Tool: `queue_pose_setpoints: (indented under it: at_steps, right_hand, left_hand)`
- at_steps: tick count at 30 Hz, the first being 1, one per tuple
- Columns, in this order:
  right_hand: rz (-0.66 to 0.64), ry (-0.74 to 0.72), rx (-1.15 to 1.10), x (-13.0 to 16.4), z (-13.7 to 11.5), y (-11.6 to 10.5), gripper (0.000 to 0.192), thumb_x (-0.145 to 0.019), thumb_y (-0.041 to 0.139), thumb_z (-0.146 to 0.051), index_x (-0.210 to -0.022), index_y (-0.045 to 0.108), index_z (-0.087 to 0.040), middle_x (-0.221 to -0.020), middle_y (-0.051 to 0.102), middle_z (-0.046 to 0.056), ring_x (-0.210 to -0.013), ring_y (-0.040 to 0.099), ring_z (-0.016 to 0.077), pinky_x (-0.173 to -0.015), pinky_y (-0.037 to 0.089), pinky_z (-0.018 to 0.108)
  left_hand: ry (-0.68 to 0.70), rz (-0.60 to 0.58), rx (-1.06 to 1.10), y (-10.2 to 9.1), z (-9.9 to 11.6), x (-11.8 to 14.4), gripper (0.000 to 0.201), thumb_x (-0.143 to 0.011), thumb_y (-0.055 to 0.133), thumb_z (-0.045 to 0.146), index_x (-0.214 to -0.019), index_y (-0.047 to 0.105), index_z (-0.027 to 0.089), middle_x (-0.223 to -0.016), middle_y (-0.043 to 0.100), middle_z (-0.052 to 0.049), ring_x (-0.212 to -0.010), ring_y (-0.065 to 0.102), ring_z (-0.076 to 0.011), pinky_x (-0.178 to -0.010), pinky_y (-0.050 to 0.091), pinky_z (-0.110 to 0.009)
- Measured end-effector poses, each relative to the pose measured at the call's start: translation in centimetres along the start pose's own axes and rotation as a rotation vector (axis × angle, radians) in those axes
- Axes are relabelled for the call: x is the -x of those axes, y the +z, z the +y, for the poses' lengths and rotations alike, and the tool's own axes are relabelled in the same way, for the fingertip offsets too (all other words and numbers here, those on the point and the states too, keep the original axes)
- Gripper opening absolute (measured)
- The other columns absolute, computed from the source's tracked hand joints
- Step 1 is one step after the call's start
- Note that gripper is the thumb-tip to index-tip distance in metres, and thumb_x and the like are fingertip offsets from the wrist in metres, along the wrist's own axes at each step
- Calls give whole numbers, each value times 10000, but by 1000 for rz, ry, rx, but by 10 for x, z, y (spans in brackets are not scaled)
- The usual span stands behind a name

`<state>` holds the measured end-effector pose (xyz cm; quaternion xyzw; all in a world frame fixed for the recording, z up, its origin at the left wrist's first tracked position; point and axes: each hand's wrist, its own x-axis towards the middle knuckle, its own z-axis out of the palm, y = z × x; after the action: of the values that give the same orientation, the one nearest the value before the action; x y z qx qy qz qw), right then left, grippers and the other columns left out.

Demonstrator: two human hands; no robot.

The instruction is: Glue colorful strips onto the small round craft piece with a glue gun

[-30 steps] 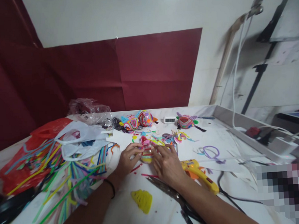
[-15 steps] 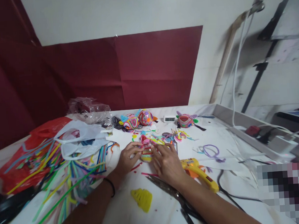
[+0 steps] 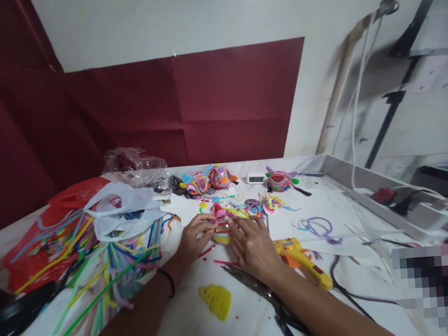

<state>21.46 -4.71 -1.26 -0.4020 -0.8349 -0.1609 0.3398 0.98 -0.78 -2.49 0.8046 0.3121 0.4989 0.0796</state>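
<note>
Both hands — left hand point(image 3: 193, 236), right hand point(image 3: 252, 245) — pinch a small colourful craft piece point(image 3: 221, 233) between them. A yellow glue gun point(image 3: 303, 261) lies just beside the right wrist on the white surface point(image 3: 188, 319).

Both hands point(image 3: 229, 239) pinch colourful foam piece point(image 3: 221, 229); glue gun point(image 3: 301, 254) beside.

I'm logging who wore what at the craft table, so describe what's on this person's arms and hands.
Both forearms are bare, with no sleeves showing in the view. The left wrist carries a thin dark band. The left hand and right hand wear no gloves, and no rings or watch can be made out at this size.
</note>
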Motion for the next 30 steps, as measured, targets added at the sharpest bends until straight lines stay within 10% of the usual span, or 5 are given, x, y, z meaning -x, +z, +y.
queue_pose_setpoints:
  at_steps: [30]
  right_hand:
    - [-23,-3,38,0,-1,-3,379,-837,528,-172,-1204,582,-96,-1165,629,162,-1029,549,272,-953,316,457]
  left_hand:
    - [49,-11,-15,2,-3,1,146,-871,553,139,-932,673,196,-1060,639,-82,-983,631,-175,-844,528,-331]
